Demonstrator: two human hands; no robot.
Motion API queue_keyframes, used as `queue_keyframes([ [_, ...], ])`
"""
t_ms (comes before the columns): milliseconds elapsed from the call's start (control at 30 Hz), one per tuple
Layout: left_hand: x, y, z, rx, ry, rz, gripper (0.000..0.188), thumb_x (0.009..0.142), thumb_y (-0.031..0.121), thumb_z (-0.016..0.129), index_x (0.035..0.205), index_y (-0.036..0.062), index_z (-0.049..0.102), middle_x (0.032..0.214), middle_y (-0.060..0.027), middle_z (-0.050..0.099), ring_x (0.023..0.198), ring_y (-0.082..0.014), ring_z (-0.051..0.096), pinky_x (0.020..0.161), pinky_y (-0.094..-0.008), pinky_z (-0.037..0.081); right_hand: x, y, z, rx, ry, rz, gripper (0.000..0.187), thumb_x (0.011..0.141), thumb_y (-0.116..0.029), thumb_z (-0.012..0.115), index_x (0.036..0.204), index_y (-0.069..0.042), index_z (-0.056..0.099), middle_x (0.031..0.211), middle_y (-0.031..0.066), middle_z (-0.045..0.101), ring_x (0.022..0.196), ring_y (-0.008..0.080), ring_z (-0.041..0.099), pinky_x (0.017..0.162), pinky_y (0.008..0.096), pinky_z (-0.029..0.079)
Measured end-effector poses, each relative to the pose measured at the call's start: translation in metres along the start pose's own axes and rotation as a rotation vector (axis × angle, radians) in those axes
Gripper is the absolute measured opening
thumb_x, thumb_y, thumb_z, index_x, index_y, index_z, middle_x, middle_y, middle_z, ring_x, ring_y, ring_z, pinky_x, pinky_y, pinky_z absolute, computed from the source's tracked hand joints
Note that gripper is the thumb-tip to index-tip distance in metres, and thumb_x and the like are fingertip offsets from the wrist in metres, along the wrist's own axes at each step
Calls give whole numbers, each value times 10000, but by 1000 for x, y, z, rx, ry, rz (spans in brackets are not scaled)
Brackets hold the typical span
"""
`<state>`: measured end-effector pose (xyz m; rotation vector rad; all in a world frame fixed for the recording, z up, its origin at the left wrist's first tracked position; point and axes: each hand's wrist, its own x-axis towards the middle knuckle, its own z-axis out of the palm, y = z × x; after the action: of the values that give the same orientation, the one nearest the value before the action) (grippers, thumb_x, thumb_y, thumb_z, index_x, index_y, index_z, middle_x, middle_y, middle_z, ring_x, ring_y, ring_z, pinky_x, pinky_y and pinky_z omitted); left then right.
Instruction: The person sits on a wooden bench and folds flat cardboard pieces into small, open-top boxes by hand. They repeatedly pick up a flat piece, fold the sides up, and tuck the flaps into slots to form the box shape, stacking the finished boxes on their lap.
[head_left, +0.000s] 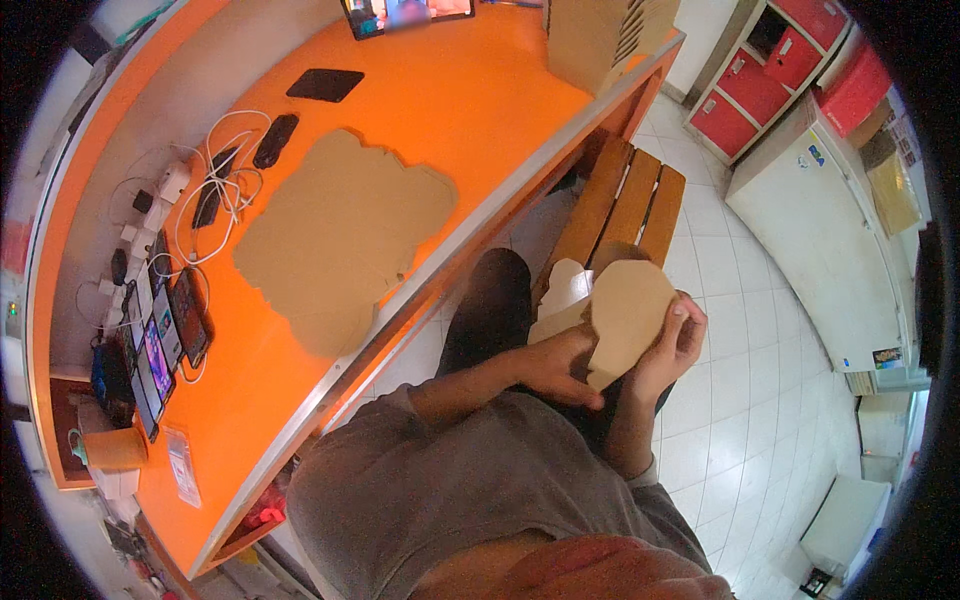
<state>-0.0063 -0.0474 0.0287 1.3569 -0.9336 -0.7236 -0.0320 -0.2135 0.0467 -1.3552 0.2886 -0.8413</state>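
I hold a folded brown cardboard blank (632, 308) with rounded edges over my lap, to the right of the orange table. My left hand (562, 368) is closed on its lower left part, thumb toward the bottom tip; some of those fingers are hidden behind the board. My right hand (678, 345) grips the right edge, fingers curled round it. Beyond the blank, a lighter flap (565, 285) shows at its left. On the table lies a flat stack of similar cardboard (345, 230) with uneven, curved edges.
The orange table (450, 90) holds several phones (160, 350), tangled white cables (225, 185), a black tablet-like slab (325, 84) and a screen (408, 12). Folded cardboard (590, 45) stands at the far end. A slatted wooden bench (625, 205) and a white freezer (815, 220) are at right.
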Motion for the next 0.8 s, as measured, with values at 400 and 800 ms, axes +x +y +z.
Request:
queue_keyframes([
  [400, -7, -22, -23, -3, 296, 64, 468, 899, 137, 657, 1300, -28, 481, 1173, -178, 615, 1019, -223, 633, 841, -321, 504, 5, -13, -8, -571, -638, -518, 313, 676, -148, 823, 963, -69, 724, 1086, 103, 670, 1154, 357, 549, 1005, 485, 409],
  [800, -1, -16, -29, 933, 872, 355, 585, 608, 303, 912, 1004, 74, 546, 950, -84, 553, 725, -222, 629, 605, -310, 527, -11, 13, -18, -302, -557, -191, 85, 834, -30, 696, 864, 49, 697, 898, 151, 702, 923, 269, 661, 856, 357, 496],
])
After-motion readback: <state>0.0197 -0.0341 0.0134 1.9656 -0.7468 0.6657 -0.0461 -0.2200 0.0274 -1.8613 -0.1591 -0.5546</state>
